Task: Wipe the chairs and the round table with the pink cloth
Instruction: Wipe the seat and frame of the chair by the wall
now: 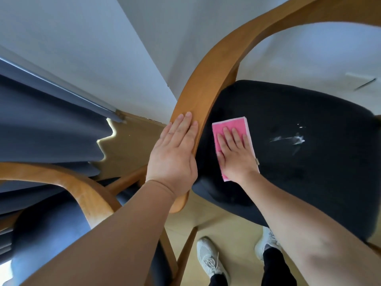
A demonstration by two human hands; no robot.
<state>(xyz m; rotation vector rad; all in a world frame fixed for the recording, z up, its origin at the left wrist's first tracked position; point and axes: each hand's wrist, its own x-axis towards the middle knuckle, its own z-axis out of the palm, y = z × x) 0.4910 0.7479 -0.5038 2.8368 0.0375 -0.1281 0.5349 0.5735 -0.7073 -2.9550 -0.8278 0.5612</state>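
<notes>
Dark chair seat (288, 162) filling the right side, wide bare fabric beyond a white smear (288, 139). Curved wooden backrest (206, 83) arching along its left edge; second chair (68, 195) close at lower left. Left hand (175, 153) flat and open on the backrest rail, gripping nothing. Right hand (235, 153) spread flat, pressing the pink cloth (231, 124) onto the seat near the rail.

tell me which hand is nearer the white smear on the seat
Right. The right hand lies flat on the pink cloth beside the white smear; the left hand rests on the wooden armrest, farther off.
</notes>
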